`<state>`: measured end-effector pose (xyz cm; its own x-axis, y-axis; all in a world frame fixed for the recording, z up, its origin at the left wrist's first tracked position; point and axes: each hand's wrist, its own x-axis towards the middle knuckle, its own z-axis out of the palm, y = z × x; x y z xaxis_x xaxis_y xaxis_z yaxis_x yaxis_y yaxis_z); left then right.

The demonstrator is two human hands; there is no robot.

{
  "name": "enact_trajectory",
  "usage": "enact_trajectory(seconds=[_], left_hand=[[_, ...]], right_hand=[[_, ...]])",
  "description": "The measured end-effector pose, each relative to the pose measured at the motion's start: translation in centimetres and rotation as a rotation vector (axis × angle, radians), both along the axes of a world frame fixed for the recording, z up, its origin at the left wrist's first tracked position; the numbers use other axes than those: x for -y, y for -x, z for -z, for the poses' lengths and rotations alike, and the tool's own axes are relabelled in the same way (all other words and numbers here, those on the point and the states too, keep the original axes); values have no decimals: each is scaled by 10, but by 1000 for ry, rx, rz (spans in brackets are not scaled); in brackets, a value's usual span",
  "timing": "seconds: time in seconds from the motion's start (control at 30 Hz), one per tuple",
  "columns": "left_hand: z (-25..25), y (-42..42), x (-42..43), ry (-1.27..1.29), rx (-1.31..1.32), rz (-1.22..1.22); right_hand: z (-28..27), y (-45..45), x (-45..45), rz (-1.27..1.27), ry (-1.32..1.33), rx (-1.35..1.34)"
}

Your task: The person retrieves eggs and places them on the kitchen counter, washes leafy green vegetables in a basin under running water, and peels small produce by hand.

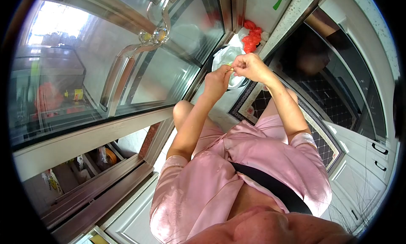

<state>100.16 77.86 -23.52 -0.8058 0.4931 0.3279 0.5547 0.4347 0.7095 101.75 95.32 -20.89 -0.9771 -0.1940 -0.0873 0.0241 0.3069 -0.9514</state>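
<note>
Both of my hands meet above a bin (216, 63) lined with a whitish plastic bag (226, 54). My left hand (217, 80) is closed, its thumb and finger pinching a small yellowish piece (231, 69). Right beside it, my right hand (249, 68) is also closed, its fingertips pinched at the same small piece. What exactly the piece is, I cannot make out. Something pale green shows in the bag just behind the fingertips.
Red plastic bags (251, 36) lie behind the bin. A glass door (169, 70) with a curved handle stands at left, a dark oven front (321, 70) at right. A patterned mat (258, 102) lies on the floor. An open drawer (99, 161) is at lower left.
</note>
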Motion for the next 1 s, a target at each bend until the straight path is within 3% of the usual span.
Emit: enact_trajectory(seconds=[0.07, 0.13, 0.27, 0.37, 0.43, 0.5, 0.57, 0.73, 0.87, 0.93, 1.0], left_hand=[[-3, 0, 1, 22, -22, -13], [-2, 0, 2, 13, -13, -5], [-1, 2, 6, 11, 10, 16], [-2, 3, 10, 47, 97, 30], [-2, 2, 12, 33, 109, 32], [-4, 2, 12, 20, 118, 34], [-5, 1, 12, -67, 139, 39], [-6, 5, 20, -53, 356, 99], [12, 6, 27, -119, 584, 180], [20, 4, 29, -174, 703, 203], [22, 2, 29, -225, 699, 195]], right_hand=[[2, -1, 3, 9, -46, -23], [6, -2, 6, 99, 234, 103], [16, -5, 14, 194, 345, 186], [19, -7, 17, 205, 210, 57], [18, -7, 16, 114, -23, -83], [21, -5, 12, 80, -24, -41], [21, -4, 8, 89, 495, 270], [26, -7, 0, -1, 685, 324], [31, -12, 7, -5, 562, 235], [28, -15, 12, -35, 125, 24], [28, -16, 15, -31, 78, 21]])
